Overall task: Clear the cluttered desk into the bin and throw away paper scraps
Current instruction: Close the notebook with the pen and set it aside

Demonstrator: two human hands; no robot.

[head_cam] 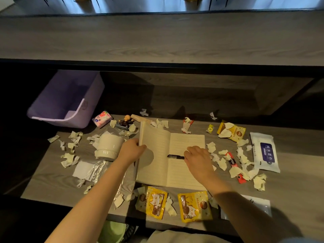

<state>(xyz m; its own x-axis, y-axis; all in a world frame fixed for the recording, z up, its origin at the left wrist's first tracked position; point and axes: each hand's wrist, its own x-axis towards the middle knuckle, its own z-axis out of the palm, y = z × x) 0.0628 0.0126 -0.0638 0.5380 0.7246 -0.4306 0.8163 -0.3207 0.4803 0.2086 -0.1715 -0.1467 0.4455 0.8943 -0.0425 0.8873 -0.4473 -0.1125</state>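
Head view: cluttered desk [289, 190], open notebook [154, 169] handled by both hands.
The notebook's left page edge is gripped by the left hand [131, 151], fingers curled round it. The end of a black pen [175, 156] lying on the right page is covered by the curled fingers of the right hand [198, 160]. A purple bin [64, 102] is set beyond and outward of the left hand, and a tipped mug [109, 146] just beside that hand. Paper scraps [69, 159] are scattered outward of both hands.
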